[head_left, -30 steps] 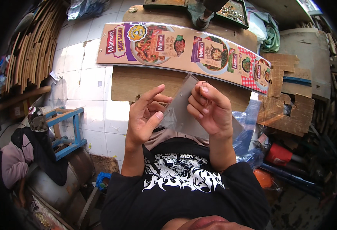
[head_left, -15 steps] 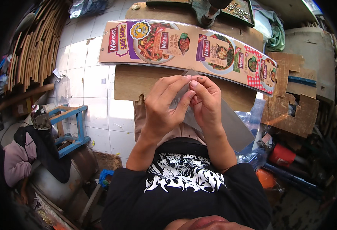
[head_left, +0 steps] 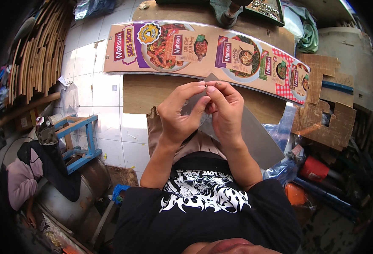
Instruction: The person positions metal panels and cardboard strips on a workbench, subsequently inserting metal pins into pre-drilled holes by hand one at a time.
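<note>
My left hand (head_left: 179, 111) and my right hand (head_left: 227, 111) meet at the fingertips above my lap, both closed. They pinch near the upper end of a long, narrow grey panel (head_left: 258, 137), which slants down to the right behind my right hand and wrist. A tiny shiny, ring-like piece (head_left: 206, 86) shows between the fingertips; its exact kind is too small to tell. Just beyond my hands, a long printed board (head_left: 212, 36) with food pictures and a plastic-looking edge lies across the wooden bench (head_left: 137, 95).
At the bench's far side stand a metal press (head_left: 226, 15) and a tray (head_left: 275, 12) of small metal pieces. Cut cardboard (head_left: 326, 122) is at the right. A blue wooden frame (head_left: 90, 133) stands on the left, near a person's pink sleeve (head_left: 20, 180). Stacked boards (head_left: 36, 55) lean far left.
My hands stay together, with fingertips shifted slightly, and the tiny ring-like piece now shows between them. The view has shifted a little; the printed board stays on the bench.
</note>
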The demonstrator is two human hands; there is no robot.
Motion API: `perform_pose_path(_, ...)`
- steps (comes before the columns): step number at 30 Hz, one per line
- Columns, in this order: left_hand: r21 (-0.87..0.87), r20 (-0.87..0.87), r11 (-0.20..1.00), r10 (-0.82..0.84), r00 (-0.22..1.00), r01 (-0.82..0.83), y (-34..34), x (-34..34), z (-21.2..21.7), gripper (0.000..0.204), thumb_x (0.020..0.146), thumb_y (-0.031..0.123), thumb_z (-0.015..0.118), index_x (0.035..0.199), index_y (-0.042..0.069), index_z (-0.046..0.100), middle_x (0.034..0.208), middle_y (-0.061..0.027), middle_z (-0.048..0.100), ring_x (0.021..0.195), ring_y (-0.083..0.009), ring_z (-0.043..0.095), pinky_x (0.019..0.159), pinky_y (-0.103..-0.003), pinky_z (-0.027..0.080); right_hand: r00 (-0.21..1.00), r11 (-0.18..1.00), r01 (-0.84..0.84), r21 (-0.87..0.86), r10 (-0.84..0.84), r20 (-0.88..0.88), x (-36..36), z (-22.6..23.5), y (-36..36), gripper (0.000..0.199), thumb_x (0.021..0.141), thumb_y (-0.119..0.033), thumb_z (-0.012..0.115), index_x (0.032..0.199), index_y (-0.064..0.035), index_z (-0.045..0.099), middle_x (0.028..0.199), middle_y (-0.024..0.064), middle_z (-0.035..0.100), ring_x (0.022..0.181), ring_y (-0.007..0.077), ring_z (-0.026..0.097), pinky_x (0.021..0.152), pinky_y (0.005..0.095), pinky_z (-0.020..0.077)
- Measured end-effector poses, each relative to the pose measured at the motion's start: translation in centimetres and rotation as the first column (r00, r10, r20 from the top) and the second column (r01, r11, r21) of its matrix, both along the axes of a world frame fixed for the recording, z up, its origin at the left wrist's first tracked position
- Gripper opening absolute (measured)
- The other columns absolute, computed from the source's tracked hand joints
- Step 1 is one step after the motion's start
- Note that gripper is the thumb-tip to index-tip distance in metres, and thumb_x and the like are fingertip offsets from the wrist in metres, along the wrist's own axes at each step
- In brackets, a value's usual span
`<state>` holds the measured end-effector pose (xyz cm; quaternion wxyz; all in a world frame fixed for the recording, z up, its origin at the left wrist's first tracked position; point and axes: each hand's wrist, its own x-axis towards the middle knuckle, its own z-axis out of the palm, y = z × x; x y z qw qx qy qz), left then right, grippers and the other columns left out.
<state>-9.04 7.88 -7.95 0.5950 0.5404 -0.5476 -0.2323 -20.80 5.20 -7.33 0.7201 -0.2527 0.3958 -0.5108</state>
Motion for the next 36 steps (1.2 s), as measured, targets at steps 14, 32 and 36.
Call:
perform_pose_path(14,0.023,0.123,0.994,-0.113,0.986,0.111,-0.3,1.4,1.0,0.038,0.077,-0.005,0.063,0.115,0.000,0.064,0.112,-0.0189,0.065,0.100,-0.0325,0.066,0.085,-0.037,0.054,0.991,0.992,-0.122,-0.033,0.119,-0.064,-0.3,0.1,-0.4,0.021,0.088,-0.001,0.071,0.107,0.0029,0.064,0.081,0.0006,0.065,0.066,0.0018,0.055,0.057,0.0161,0.0438)
perform_pose_path(32,0.104,0.227,0.973,-0.224,0.948,0.205,-0.3,2.2,1.8,0.042,0.077,-0.006,0.058,0.116,0.003,0.066,0.109,-0.0170,0.059,0.092,-0.0298,0.062,0.080,-0.037,0.052,0.978,0.984,-0.165,-0.059,0.156,-0.139,-0.2,0.2,-0.3,0.018,0.087,0.001,0.071,0.104,0.0048,0.065,0.081,0.0010,0.065,0.070,0.0020,0.056,0.063,0.0160,0.0465)
perform_pose_path(36,0.090,0.242,0.977,-0.209,0.947,0.193,-0.3,2.3,1.5,0.041,0.076,-0.004,0.059,0.116,0.004,0.067,0.110,-0.0184,0.060,0.089,-0.0310,0.061,0.078,-0.038,0.052,0.976,0.983,-0.173,-0.065,0.162,-0.145,-0.2,0.2,-0.3,0.017,0.088,0.000,0.070,0.104,0.0051,0.065,0.080,0.0006,0.064,0.069,0.0019,0.056,0.062,0.0163,0.0459)
